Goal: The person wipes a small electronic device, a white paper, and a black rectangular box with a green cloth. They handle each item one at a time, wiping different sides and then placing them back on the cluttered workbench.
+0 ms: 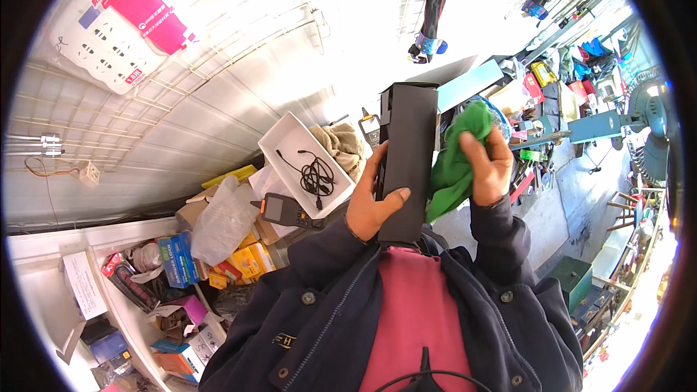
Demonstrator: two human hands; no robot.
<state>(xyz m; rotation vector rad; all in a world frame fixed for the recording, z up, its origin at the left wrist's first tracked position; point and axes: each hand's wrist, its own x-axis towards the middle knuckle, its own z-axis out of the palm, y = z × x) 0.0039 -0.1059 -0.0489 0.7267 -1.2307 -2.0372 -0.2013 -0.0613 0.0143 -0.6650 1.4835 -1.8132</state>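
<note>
My left hand [369, 202] grips a long black rectangular box [408, 160], held upright in front of my chest, thumb across its front face. My right hand [488, 167] holds a bunched green cloth [457, 152] pressed against the right side of the black box. Both forearms, in dark blue jacket sleeves, rise from the lower edge.
A white open box [290, 144] with a coiled black cable [316, 174] sits left of the hands, beside a beige rag [343, 144] and a black-and-orange handheld device [284, 210]. Coloured small boxes [243, 261] fill a shelf at lower left. Cluttered workbench with tools at right [559, 101].
</note>
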